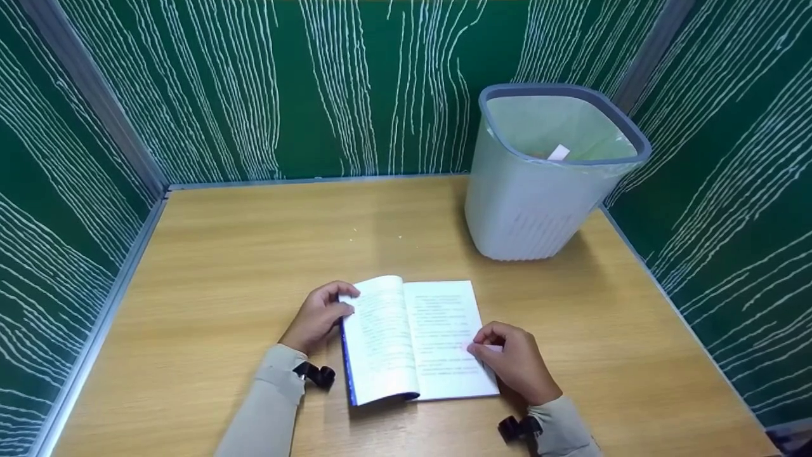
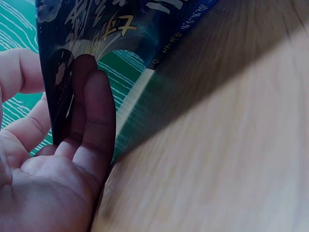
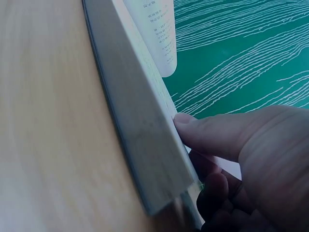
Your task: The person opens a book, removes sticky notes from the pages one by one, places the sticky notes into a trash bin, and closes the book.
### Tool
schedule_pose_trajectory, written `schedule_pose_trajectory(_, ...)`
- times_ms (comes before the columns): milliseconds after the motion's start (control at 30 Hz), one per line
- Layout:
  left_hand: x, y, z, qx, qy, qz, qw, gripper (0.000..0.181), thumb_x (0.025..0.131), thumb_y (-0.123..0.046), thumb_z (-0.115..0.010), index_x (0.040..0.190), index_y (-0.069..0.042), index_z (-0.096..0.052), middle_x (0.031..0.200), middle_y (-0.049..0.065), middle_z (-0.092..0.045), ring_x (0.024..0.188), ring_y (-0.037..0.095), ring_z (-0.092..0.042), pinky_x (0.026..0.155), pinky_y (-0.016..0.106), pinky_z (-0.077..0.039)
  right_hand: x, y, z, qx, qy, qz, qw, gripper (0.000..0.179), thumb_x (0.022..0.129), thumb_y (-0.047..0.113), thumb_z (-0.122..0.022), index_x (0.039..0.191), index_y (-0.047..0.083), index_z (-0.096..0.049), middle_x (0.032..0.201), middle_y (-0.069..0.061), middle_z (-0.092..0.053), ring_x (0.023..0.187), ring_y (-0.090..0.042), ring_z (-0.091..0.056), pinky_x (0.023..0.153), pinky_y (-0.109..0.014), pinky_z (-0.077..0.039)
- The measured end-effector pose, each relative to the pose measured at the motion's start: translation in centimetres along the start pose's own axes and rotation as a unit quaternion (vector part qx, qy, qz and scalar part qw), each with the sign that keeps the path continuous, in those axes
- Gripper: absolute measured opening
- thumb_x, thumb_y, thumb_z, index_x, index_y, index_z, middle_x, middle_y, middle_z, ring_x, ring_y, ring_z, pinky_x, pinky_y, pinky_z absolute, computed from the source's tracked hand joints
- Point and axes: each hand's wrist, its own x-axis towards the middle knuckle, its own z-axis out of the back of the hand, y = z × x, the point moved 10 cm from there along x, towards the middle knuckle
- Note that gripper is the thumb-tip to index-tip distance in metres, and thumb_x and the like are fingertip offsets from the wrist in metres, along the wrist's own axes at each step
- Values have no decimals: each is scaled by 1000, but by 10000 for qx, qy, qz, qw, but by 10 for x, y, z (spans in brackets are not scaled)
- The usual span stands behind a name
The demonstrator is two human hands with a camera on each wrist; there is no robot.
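Note:
An open book [image 1: 444,330] with printed pages and a dark blue cover lies on the table. Its left-hand pages curve up, lifted a little. My left hand [image 1: 320,314] grips that side by its outer edge, with the thumb over the page; in the left wrist view, fingers [image 2: 99,111] bend behind the dark cover [image 2: 116,29]. At the right page's outer edge, my right hand [image 1: 514,358] pinches a small pale pinkish slip of paper [image 1: 495,348], largely hidden by the fingers. The right wrist view shows the thumb [image 3: 207,130] touching the edge of the thick page block [image 3: 140,116].
A light grey bin [image 1: 533,203] with a dark rim and a liner stands at the table's back right, a pale paper piece [image 1: 559,152] inside. Tiny white specks dot the wooden table [image 1: 254,241]. Green panels [image 1: 317,127] with white lines enclose the back and sides.

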Motion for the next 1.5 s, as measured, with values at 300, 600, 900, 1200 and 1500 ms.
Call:
schedule_pose_trajectory(300,0,2,-1,39,59,63,10000,28,89,8,-61,116,3,-66,121,14,-59,103,23,-53,78,23,-50,0,-2,7,-21,-221,39,9997,17,83,13,-87,83,19,-71,79,2,-65,77,-16,-58,70,-25,-46)
schedule_pose_trajectory(600,-1,1,2,35,27,102,9999,28,88,6,-63,115,1,-67,120,12,-59,104,22,-53,80,24,-50,0,-3,12,-228,-393,-272,9986,20,80,19,-89,83,17,-70,78,1,-64,76,-17,-56,67,-25,-43)
schedule_pose_trajectory(900,-1,0,2,52,53,54,10000,28,88,7,-64,116,2,-67,119,14,-59,103,23,-54,80,24,-51,2,-9,15,-182,-336,-539,9978,24,79,19,-91,89,13,-69,82,-3,-64,77,-18,-57,65,-25,-46)
schedule_pose_trajectory(1200,-1,2,1,72,37,129,9999,29,88,6,-64,116,2,-67,120,14,-59,105,24,-55,82,25,-52,2,-16,18,-59,-245,-673,9974,21,81,17,-89,88,14,-69,83,-4,-64,78,-19,-58,64,-26,-48)
schedule_pose_trajectory(1500,-1,2,2,26,42,80,10000,28,88,7,-63,116,3,-67,120,13,-58,104,23,-53,80,24,-50,3,-20,24,216,-256,-596,9977,17,84,15,-86,94,13,-72,85,-5,-67,80,-19,-60,65,-25,-50)
